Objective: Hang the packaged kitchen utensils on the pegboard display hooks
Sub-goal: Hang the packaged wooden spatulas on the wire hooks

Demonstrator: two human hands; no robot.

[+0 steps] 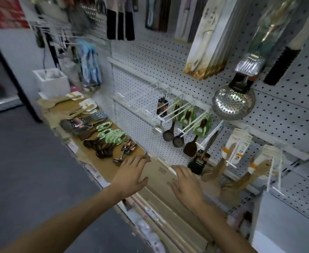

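Note:
Packaged utensils lie in groups on a brown cardboard sheet (102, 167): small metal spoons (125, 152), dark wooden spoons with green cards (106, 143), grey slotted tools (77, 124) and pale wooden spatulas (73, 101). My left hand (131, 172) hovers with straight fingers just right of the metal spoons, holding nothing. My right hand (184, 185) is spread flat over stacked cardboard boxes (159, 172), also empty. On the white pegboard (168, 70), white hooks (170, 108) carry green-carded wooden spoons (186, 121) and a metal ladle (158, 129); the leftmost hooks (139, 95) are bare.
A large steel skimmer (233, 105) hangs at the right, with tongs (209, 143) and pale wooden utensils (235, 148) below it. A white box (50, 80) stands at the far left end. Grey floor (31, 170) lies to the left. A white surface (281, 225) juts in at lower right.

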